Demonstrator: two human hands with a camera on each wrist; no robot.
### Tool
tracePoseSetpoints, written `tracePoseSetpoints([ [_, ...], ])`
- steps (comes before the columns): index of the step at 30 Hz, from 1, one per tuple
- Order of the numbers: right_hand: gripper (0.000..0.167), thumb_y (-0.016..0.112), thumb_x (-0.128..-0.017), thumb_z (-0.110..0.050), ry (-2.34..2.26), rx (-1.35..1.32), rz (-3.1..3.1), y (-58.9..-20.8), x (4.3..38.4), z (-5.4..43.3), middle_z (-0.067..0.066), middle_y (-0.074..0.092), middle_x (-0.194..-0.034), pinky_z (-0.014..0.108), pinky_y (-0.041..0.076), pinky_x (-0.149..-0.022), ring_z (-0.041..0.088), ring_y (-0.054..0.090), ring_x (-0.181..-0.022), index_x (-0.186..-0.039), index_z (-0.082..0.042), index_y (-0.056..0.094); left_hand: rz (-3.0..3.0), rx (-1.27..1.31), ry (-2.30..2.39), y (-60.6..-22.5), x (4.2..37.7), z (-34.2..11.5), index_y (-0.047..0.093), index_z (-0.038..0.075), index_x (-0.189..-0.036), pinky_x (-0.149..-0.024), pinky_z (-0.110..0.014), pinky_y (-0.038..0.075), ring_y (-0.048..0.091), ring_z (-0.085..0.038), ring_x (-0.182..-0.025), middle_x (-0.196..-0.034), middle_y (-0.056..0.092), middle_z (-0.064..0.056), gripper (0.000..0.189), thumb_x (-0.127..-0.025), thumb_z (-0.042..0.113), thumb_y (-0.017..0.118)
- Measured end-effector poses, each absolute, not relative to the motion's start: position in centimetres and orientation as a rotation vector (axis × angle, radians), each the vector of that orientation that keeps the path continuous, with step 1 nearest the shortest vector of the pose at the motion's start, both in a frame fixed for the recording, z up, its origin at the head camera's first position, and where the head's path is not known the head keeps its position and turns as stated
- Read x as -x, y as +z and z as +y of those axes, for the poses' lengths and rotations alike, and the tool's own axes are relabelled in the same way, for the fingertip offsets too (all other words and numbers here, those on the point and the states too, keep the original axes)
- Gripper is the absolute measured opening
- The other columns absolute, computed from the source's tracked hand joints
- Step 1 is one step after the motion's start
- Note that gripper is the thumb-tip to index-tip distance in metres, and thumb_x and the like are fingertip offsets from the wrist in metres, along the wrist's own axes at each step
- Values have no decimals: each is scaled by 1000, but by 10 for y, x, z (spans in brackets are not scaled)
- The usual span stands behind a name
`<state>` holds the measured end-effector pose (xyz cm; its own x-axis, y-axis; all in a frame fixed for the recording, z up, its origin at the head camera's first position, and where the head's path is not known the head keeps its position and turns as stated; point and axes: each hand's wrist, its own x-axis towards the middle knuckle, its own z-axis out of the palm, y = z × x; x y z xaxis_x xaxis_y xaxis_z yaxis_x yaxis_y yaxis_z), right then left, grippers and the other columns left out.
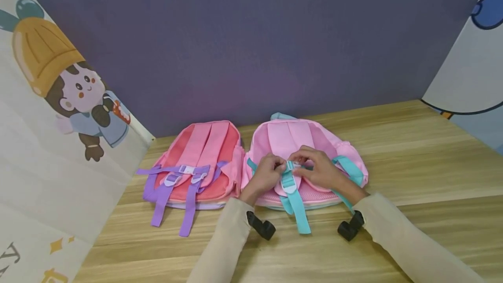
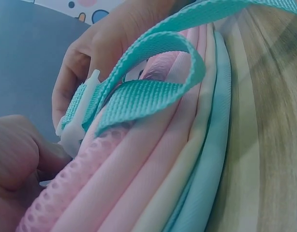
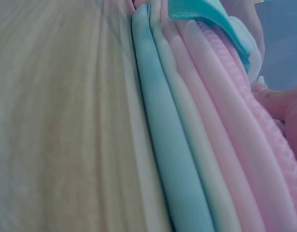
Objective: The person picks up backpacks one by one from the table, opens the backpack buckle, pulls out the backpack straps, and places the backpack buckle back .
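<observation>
A light pink backpack (image 1: 257,143) lies back panel up on the wooden table, its teal straps (image 1: 300,215) trailing over the near edge. At its middle is a small white buckle (image 1: 296,166) on teal webbing. My left hand (image 1: 268,173) pinches the buckle's left side with curled fingers. From the right, my right hand (image 1: 317,168) pinches the other side between thumb and fingers. Just below sits a white strap adjuster (image 1: 288,184), seen edge-on as a white plastic piece (image 2: 76,130) in the left wrist view. Fingers hide much of the buckle.
A coral pink backpack (image 1: 232,165) with purple straps (image 1: 163,202) and a white fastened buckle (image 1: 187,170) lies against the pink one's left side. Behind both rises a dark panel (image 1: 251,47). A cartoon-printed sheet (image 1: 35,178) borders the table (image 1: 412,160) at left.
</observation>
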<state>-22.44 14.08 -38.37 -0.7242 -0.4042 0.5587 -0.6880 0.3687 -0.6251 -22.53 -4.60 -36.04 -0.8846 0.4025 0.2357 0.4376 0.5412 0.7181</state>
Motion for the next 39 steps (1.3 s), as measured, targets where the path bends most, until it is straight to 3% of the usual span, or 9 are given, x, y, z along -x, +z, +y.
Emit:
tracePoseSetpoints([
  [8, 23, 73, -81, -5, 1283, -974, -2336, -382, 224, 141, -4, 56, -83, 26, 47, -73, 7, 51, -77, -102, -9, 66, -2695, 844, -1325, -357, 227, -48, 64, -6, -79, -73, -22, 39, 47, -13, -74, -76, 57, -10, 15, -89, -4, 53],
  [14, 21, 71, -82, -5, 1304, -984, -2326, -383, 224, 141, -4, 56, -83, 27, 47, -73, 7, 51, -77, -102, -11, 66, -2763, 830, -1448, -353, 227, -51, 65, -8, -85, -62, -17, 38, 44, -9, -65, -71, 51, -4, 15, -92, -3, 53],
  [28, 23, 72, -81, -5, 1304, -975, -2337, -382, 223, 141, -4, 55, -83, 25, 47, -74, 7, 51, -78, -103, -10, 66, -2688, 780, -1479, -358, 228, -46, 62, -6, -73, -58, -17, 34, 42, -8, -61, -62, 45, 1, 18, -89, -5, 54],
  [32, 22, 72, -82, -6, 1325, -952, -2360, -382, 224, 141, -3, 55, -83, 26, 47, -73, 9, 51, -78, -103, -9, 66, -2694, 758, -1509, -357, 228, -45, 63, -7, -73, -60, -18, 35, 42, -8, -63, -63, 46, 0, 18, -89, -4, 54],
  [39, 22, 72, -82, -8, 1337, -924, -2415, -380, 223, 140, 0, 56, -83, 29, 47, -73, 14, 52, -78, -103, -8, 67, -2697, 750, -1537, -358, 228, -45, 67, -10, -83, -61, -18, 38, 46, -8, -67, -72, 59, -12, 16, -89, -5, 54],
])
